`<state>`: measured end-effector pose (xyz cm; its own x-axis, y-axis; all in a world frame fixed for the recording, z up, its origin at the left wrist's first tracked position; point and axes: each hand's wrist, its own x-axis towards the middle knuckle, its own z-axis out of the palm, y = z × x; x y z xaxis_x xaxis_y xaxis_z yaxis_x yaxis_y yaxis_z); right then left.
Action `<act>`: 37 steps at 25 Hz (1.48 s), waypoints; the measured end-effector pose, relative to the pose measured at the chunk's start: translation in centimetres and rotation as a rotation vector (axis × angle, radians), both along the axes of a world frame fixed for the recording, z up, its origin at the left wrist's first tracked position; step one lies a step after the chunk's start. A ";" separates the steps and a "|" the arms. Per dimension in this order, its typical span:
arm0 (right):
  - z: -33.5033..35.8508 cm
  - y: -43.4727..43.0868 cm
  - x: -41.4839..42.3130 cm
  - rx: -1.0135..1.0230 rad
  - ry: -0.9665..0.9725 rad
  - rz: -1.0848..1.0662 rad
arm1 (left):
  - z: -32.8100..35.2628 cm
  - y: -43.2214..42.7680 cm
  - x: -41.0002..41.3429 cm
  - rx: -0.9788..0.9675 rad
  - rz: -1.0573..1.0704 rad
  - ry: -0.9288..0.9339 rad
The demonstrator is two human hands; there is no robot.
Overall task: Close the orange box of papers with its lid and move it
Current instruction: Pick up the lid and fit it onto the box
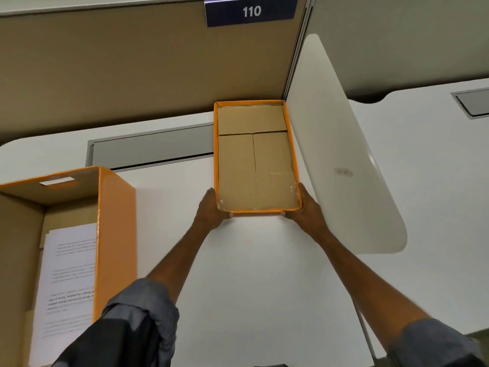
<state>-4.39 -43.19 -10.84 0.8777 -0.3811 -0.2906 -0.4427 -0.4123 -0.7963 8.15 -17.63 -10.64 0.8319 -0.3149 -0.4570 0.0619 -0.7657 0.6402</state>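
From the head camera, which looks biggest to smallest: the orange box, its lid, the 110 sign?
1. orange box, though nearness to the camera and cropping inflate it
2. lid, inside up, held by both hands
3. 110 sign

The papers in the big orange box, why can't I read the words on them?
In the head view, the papers sit at the frame's edge, where the wide lens smears and bends things, so most lines blur. The lid in the left hand and right hand looks sharper, mid-frame.
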 end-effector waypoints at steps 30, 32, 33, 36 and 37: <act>13.0 21.1 -12.3 0.600 -0.484 -0.211 | 14.9 24.2 -14.6 -0.443 0.094 -0.321; 14.3 24.2 -12.9 0.700 -0.538 -0.291 | 15.8 26.6 -15.9 -0.426 0.028 -0.448; 14.8 25.9 -13.3 0.740 -0.561 -0.318 | 16.2 27.7 -16.5 -0.354 -0.026 -0.575; 16.3 31.6 -14.4 0.858 -0.625 -0.393 | 17.2 29.9 -17.8 0.024 -0.325 -1.082; 16.7 33.3 -14.7 0.896 -0.632 -0.401 | 17.8 30.2 -18.1 0.105 -0.431 -1.182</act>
<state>-19.14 -9.93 5.82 0.8254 -0.5441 -0.1507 0.1659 0.4888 -0.8565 -9.92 12.53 7.13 0.5877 -0.6691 0.4549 -0.7723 -0.6316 0.0687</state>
